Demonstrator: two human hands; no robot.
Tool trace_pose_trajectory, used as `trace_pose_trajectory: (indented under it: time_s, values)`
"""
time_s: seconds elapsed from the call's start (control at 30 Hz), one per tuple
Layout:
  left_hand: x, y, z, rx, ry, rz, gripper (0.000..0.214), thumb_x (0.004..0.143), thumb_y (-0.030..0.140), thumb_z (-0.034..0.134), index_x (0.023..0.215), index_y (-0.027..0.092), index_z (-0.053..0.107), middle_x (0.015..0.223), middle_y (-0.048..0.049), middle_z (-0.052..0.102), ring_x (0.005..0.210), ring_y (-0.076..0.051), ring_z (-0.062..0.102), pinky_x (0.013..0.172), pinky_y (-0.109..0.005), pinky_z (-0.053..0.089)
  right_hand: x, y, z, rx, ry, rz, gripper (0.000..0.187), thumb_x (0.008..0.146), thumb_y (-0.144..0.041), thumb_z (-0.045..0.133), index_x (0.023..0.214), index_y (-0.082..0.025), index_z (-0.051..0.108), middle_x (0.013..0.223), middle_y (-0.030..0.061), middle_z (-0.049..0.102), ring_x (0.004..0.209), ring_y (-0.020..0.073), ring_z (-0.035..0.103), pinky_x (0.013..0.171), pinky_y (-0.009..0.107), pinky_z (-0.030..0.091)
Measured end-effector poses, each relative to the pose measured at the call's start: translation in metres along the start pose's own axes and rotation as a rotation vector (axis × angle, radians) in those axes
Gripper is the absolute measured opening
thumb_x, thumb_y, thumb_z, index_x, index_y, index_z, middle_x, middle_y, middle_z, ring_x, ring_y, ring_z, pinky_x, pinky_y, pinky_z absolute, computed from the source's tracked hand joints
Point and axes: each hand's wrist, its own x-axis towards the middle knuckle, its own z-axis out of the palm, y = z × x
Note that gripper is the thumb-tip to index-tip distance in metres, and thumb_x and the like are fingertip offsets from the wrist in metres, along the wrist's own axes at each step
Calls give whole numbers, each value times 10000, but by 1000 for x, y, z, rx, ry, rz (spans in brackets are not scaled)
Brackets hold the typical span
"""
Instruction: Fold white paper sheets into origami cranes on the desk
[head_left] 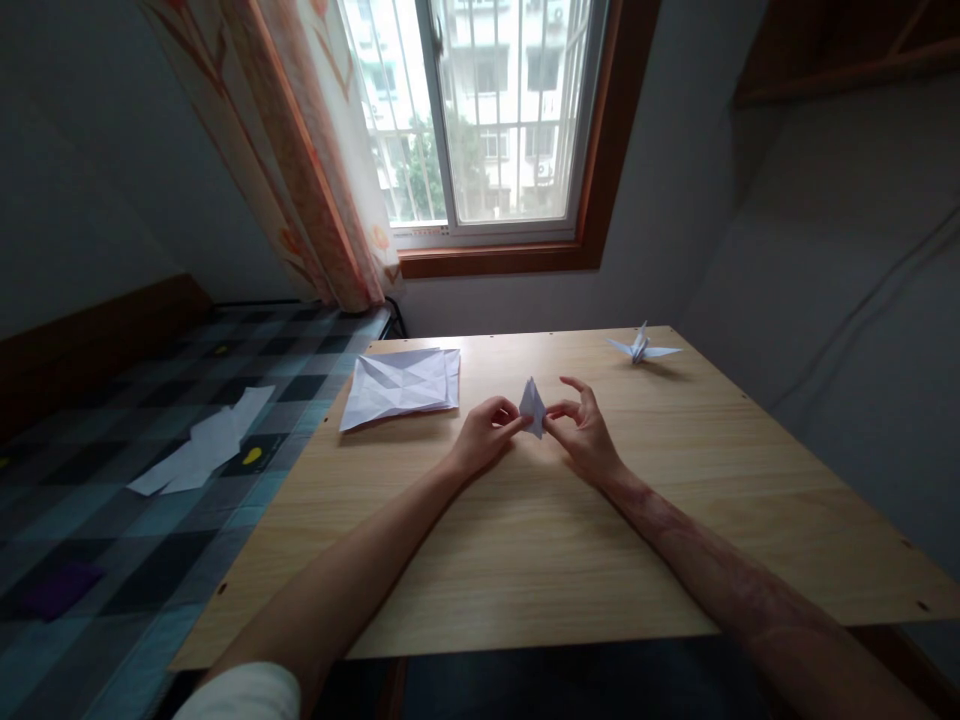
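Observation:
A small folded white paper piece (532,406) stands between my two hands near the middle of the wooden table (525,540). My left hand (486,436) pinches its left side with closed fingers. From the right, my right hand (585,428) pinches it with thumb and forefinger while the other fingers curl above. A finished white paper crane (642,346) rests at the table's far right, apart from both hands.
A creased white paper sheet (402,386) lies on the table's far left. Paper scraps (204,452) lie on the checked bed cover (112,500) to the left. Behind the table are a barred window (487,110) and a patterned curtain (300,150).

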Motion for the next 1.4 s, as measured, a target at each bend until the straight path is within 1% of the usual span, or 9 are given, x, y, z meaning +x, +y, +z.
trace_pose_trajectory:
  time_s: [0.1,0.2,0.37,0.53,0.67,0.83,1.03,1.2,1.4]
  values:
    - [-1,-1,1,-12,-52,-14,337,919,485,824,909,158,740,875,-49,767,757,-170,704,696,-266,533,3,4,-2,19,-37,72,522,834,-504,912,1209,-242,662,958,52,799,908,263,764,855,404,618]
    - [-3,-3,2,-92,-107,-9,330,926,473,823,959,153,751,920,-61,788,810,-183,728,734,-277,560,3,5,-2,26,-112,133,379,841,-537,896,915,-221,701,912,65,777,891,261,762,834,390,625]
    - [-4,-1,2,-181,-207,55,328,966,430,790,1118,143,746,1072,-106,803,973,-225,759,867,-329,596,-1,1,0,19,-212,100,372,850,-556,860,881,-233,678,1070,79,780,1003,276,758,871,404,646]
    - [-4,4,-1,-260,-279,51,311,1016,416,718,1172,147,721,1116,-114,792,1039,-247,748,910,-347,587,-2,-1,0,-14,-183,127,333,886,-509,832,857,-235,646,870,20,720,852,233,731,791,370,619]
    - [-5,9,-1,-241,-275,36,370,984,452,771,1193,153,713,1145,-118,779,1030,-237,739,892,-331,576,1,1,-2,-47,-113,97,317,863,-484,864,910,-237,671,828,8,696,784,208,685,720,327,566]
    - [-5,8,0,-280,-250,0,480,976,455,794,1322,171,620,974,-65,767,888,-192,740,829,-302,554,3,1,0,71,-141,108,378,863,-513,868,1034,-258,648,789,-19,671,747,206,680,674,323,574]
    - [-2,-1,0,-404,-197,-40,563,956,421,822,1375,225,502,946,-33,775,850,-174,749,783,-269,541,1,-6,0,32,-193,98,568,921,-495,812,1415,-303,606,890,-15,722,721,193,717,720,340,611]
    - [-2,-2,-1,-380,-200,-21,518,947,446,832,1311,220,541,957,-49,789,867,-193,772,788,-285,574,1,-11,0,-19,-180,49,398,934,-472,796,1275,-286,711,1114,50,745,888,213,737,818,359,646]
    - [-2,0,0,-372,-195,-17,502,953,516,812,1277,213,576,942,-58,795,865,-204,785,798,-300,593,1,-11,0,-128,-101,-61,537,911,-426,825,1402,-303,648,1232,66,724,878,215,730,901,429,650]
